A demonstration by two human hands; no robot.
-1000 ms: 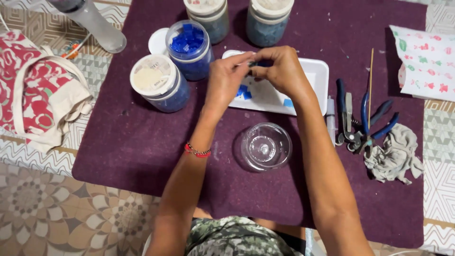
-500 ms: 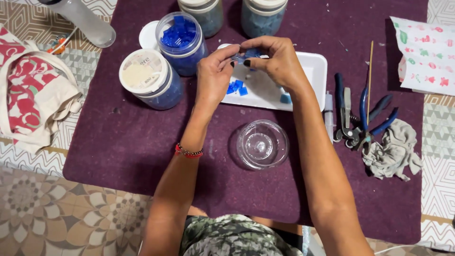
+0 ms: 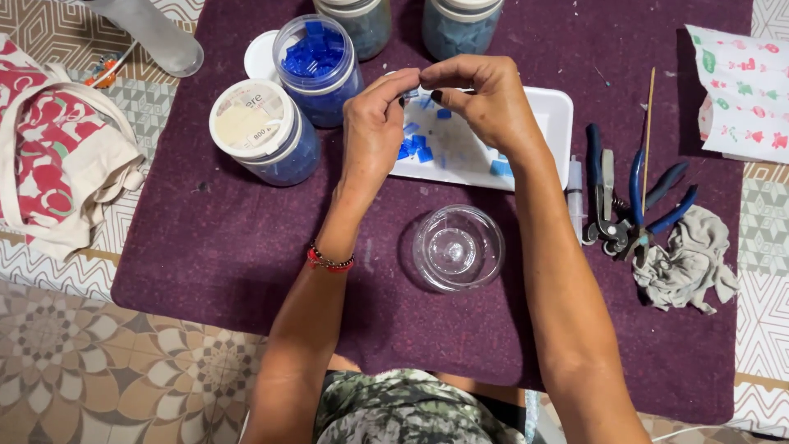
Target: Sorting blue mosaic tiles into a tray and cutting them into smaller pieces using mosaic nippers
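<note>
Currently: left hand [image 3: 374,123] and right hand [image 3: 485,99] meet at upper centre, fingertips pinching one small dark piece [image 3: 413,93], mostly hidden | below it: white tray [image 3: 551,111] holding blue tile bits [image 3: 415,146] | front: clear glass dish [image 3: 458,247] | upper left: open jar of blue tiles [image 3: 319,62], lidded jar [image 3: 259,131] | right: blue-handled pliers [image 3: 637,201], grey rag [image 3: 686,263]

We find open purple felt mat [image 3: 246,247] left of and below the clear glass dish [image 3: 458,247], room enough for a hand. Above, the way is crowded: the white rectangular tray [image 3: 546,115] with blue tile bits, the open jar of blue tiles [image 3: 318,70] and the white-lidded jar [image 3: 261,131] stand close together. To the right, blue-handled pliers [image 3: 633,201] and a crumpled grey rag [image 3: 689,259] block the edge.
</note>
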